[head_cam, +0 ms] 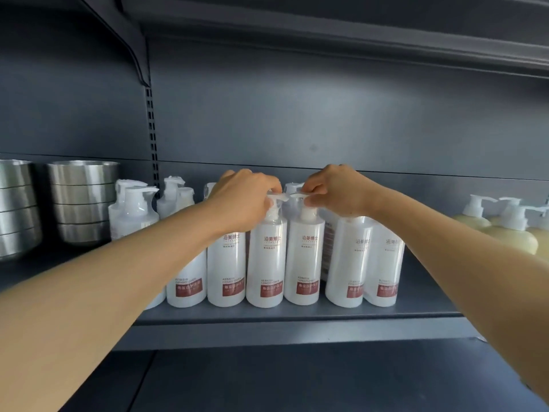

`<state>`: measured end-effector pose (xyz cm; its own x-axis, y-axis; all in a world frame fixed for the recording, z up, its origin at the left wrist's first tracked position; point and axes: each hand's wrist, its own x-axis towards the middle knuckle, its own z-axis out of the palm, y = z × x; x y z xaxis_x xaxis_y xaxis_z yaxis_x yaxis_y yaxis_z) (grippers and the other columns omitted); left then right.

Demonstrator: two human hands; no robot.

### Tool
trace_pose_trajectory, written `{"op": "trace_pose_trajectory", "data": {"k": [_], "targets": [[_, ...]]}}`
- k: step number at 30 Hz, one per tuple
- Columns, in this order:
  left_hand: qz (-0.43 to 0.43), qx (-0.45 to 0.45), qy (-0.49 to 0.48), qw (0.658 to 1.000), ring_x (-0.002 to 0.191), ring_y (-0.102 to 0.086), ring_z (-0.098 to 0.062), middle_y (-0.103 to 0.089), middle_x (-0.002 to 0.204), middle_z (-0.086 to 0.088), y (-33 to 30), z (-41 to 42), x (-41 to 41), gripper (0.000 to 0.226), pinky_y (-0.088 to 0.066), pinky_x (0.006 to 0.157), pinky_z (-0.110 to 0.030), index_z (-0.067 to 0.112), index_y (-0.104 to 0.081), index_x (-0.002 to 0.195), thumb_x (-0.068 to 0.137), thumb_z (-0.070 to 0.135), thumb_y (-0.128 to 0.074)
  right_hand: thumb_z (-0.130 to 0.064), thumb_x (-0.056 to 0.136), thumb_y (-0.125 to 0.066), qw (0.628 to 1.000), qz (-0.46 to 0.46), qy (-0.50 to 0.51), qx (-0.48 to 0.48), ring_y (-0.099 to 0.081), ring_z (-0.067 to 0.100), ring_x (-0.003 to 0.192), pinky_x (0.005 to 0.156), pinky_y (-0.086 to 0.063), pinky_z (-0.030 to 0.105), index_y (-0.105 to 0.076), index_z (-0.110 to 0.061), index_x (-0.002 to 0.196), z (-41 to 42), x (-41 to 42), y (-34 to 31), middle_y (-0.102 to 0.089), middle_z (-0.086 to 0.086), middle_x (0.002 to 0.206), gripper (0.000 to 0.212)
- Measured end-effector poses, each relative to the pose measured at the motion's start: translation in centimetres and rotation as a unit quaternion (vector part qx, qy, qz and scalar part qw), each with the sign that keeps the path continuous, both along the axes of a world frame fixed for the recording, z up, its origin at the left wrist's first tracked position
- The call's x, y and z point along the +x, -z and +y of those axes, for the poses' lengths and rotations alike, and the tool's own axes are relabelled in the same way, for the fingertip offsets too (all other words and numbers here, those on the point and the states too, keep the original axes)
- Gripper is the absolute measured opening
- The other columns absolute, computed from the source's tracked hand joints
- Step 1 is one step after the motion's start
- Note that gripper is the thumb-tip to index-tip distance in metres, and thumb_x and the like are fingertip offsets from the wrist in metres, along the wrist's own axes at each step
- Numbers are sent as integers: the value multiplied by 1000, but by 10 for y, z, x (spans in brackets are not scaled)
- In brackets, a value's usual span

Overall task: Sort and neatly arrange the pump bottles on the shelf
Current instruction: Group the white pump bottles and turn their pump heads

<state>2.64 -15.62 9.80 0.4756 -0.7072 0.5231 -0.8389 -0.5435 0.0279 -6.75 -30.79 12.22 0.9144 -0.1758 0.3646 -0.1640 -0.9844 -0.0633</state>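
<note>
Pump bottles, white with dark red label bands, stand upright in a front row along the front edge of a dark grey metal shelf [297, 315], with more white bottles in a row behind them. Two bottles at the middle of the front row matter now. The left hand [242, 199] comes in from the lower left and its fingertips are pinched together on the pump head of the left middle bottle [266, 257]. The right hand [335, 191] comes in from the lower right and is pinched on the pump head of the right middle bottle [303, 254]. Each hand sits directly above its own bottle, so each bottle's long axis runs straight down from the fingers. Both spouts lie level and point toward each other, nearly meeting between the hands. A likely next move is turning the heads so the spouts match. Yellowish pump bottles [511, 233] stand toward the shelf's right end, and stacked steel bowls [83, 200] toward its left.
</note>
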Motion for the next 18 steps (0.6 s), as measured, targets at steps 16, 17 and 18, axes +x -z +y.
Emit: {"op": "trace_pose_trajectory", "data": {"k": [16,17,18], "targets": [[114,-69,15,991,93,-60,-18,-67,94,3,-5,-10,-2,16,-47,82,-28,20,-68,99,87,13,-59,-18,86,-60,999,-27,-32,4,-55,37,109,89,-47,45,-63,9,101,-13,-12,1,-61,27,111,30],[116,-73,11,990,94,-60,-18,-67,95,2,-5,-9,-2,17,-47,83,-28,20,-68,99,87,13,-60,-18,87,-60,999,-29,-34,1,-54,37,111,90,-46,46,-62,10,103,-13,-11,3,-59,28,113,32],[119,-76,9,990,94,-60,-18,-68,97,1,-5,-8,-3,17,-48,84,-29,20,-68,99,87,13,-60,-18,87,-60,999,-29,-36,-1,-54,37,112,90,-45,46,-61,10,104,-13,-10,4,-59,28,113,33]]}}
